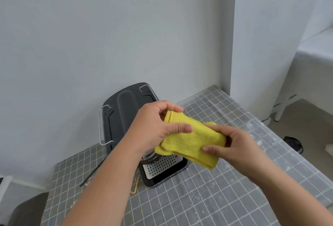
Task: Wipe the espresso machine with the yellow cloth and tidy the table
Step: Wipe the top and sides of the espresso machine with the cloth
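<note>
Both my hands hold the folded yellow cloth in the air above the espresso machine. My left hand grips its far left end, thumb laid across the top. My right hand pinches its right end between thumb and fingers. The dark grey machine stands against the wall on the table, seen from above, with metal rails on its top. Its perforated metal drip tray shows below the cloth; the front of the machine is hidden by my left arm and the cloth.
The table carries a grey cutting mat with a white grid. A black rod lies left of the machine and a thin yellow strip lies by its base. A black round object sits on the floor at right.
</note>
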The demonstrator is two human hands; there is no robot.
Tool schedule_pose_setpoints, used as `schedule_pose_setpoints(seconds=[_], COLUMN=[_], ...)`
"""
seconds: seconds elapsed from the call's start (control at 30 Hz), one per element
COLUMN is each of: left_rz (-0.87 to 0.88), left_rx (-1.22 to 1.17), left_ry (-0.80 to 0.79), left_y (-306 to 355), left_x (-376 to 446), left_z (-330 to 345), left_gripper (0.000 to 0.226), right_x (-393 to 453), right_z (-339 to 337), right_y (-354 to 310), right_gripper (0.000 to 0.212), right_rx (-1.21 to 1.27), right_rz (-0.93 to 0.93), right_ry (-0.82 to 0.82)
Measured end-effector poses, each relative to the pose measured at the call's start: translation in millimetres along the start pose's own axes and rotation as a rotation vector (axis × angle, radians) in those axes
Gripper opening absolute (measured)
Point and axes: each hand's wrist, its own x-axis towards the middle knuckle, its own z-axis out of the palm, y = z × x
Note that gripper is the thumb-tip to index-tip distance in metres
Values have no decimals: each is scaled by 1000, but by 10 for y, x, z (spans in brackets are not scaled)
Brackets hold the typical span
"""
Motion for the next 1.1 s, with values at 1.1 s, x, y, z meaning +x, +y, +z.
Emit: schedule_pose_setpoints(seconds=[1.1], left_rz=[-28], left_rx=[943], left_ry=[272], left_y=[-469], left_x=[500], left_z=[62], left_gripper=[64], right_x=[831], right_z=[1174], right_y=[327], right_gripper=[41], right_rx=[234], right_rz=[-323], right_ry=[69])
